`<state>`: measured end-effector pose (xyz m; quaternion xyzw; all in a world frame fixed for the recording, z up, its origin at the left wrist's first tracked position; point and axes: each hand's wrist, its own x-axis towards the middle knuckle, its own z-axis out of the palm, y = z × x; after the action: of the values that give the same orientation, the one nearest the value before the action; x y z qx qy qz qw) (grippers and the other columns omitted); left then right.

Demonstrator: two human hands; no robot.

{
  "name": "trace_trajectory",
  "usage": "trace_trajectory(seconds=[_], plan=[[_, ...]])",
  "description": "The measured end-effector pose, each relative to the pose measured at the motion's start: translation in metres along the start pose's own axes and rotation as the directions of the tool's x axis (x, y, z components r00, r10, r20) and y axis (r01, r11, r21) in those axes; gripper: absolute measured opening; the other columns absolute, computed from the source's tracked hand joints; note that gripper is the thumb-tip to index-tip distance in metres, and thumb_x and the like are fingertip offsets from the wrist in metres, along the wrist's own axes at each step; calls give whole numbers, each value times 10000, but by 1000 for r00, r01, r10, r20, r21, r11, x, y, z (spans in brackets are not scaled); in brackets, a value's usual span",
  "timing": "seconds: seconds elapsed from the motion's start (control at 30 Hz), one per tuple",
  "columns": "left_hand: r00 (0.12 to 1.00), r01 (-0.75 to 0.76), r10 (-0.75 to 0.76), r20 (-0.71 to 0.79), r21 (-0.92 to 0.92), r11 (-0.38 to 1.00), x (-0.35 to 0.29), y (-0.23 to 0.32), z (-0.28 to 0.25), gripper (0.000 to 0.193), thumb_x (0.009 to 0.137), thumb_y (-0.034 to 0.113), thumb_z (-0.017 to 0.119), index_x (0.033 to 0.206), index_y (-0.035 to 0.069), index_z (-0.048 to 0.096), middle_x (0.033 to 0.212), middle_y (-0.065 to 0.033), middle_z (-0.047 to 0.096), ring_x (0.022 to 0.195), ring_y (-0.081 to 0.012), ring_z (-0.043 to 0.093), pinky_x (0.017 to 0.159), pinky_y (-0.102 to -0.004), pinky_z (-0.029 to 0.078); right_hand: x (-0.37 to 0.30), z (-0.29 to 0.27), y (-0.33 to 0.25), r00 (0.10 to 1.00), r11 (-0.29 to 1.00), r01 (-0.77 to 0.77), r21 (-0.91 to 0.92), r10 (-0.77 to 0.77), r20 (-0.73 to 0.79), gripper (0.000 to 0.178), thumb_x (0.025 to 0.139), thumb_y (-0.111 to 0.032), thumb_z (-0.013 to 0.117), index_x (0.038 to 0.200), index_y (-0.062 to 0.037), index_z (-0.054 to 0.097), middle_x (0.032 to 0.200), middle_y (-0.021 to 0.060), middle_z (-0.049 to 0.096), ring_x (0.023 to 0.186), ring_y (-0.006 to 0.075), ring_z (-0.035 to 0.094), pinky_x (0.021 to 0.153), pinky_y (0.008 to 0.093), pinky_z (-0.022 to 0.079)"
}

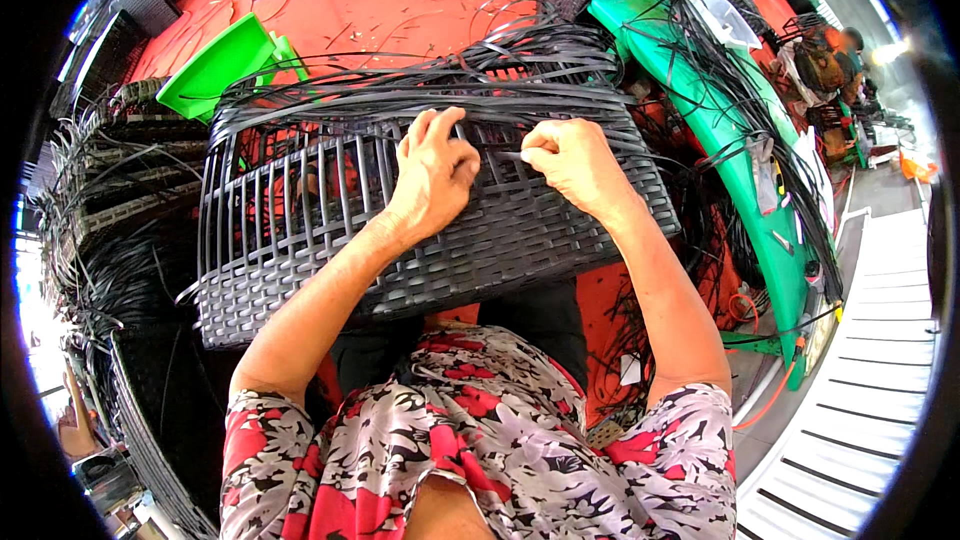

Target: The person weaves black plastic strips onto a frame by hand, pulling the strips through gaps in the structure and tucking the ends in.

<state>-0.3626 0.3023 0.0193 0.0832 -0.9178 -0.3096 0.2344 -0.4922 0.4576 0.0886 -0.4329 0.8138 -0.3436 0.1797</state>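
In front of me lies a dark grey wicker panel (480,240), closely woven along its near side, with bare upright ribs toward its far left. My right hand (580,165) is closed in a pinch at the edge of the weave, on a flat plastic strip (511,155) whose short length shows left of the fingertips. My left hand (435,175) rests over the ribs beside it, fingers bent and thumb apart, with nothing visible in it. Long loose black strips (400,100) run across the panel's far edge, just beyond both hands.
A bright green plastic chair (220,65) stands beyond the panel at left. On the right leans a long green board (735,130) draped with strips. Bundles of black strips (140,270) crowd the left side. Strip scraps litter the red floor (360,10). A person (848,55) is far right.
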Motion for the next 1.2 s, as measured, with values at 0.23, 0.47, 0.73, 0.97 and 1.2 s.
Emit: trace_trajectory(seconds=[0.23,0.47,0.73,0.97,1.2], plan=[[936,-99,-17,351,309,946,11,14,6,215,780,198,591,916,87,716,1517,-131,184,1383,-463,78,1023,-704,90,14,25,13,986,961,121,-250,-87,145,107,744,-78,606,755,19,650,707,188,627,713,348,630,680,427,476],[985,62,-58,160,-18,998,21,-6,5,96,669,132,723,760,162,724,1443,-74,328,1320,-425,229,1061,-566,178,5,31,20,981,982,175,-67,-180,-67,140,805,-91,616,877,20,662,736,120,651,637,213,608,623,319,474],[999,26,-19,43,-172,985,2,-5,-32,74,786,131,647,820,68,662,1271,-99,492,1205,-287,426,1002,-482,307,6,36,-4,990,935,-53,351,2,144,132,817,-126,650,865,-10,692,671,45,638,552,99,550,526,242,448],[970,20,-89,225,293,956,-27,-10,-21,176,793,146,598,916,64,693,1462,-153,282,1356,-437,178,1009,-687,168,14,61,-13,963,906,269,-327,-249,102,105,747,-61,612,782,30,651,642,176,619,627,333,625,603,387,477],[974,191,-189,129,-2,982,-15,-30,-28,73,711,156,711,780,136,716,1432,-90,345,1315,-419,251,1060,-567,187,21,69,2,960,958,281,54,-280,-23,159,770,-85,647,901,0,680,830,135,652,655,222,619,623,309,477]])
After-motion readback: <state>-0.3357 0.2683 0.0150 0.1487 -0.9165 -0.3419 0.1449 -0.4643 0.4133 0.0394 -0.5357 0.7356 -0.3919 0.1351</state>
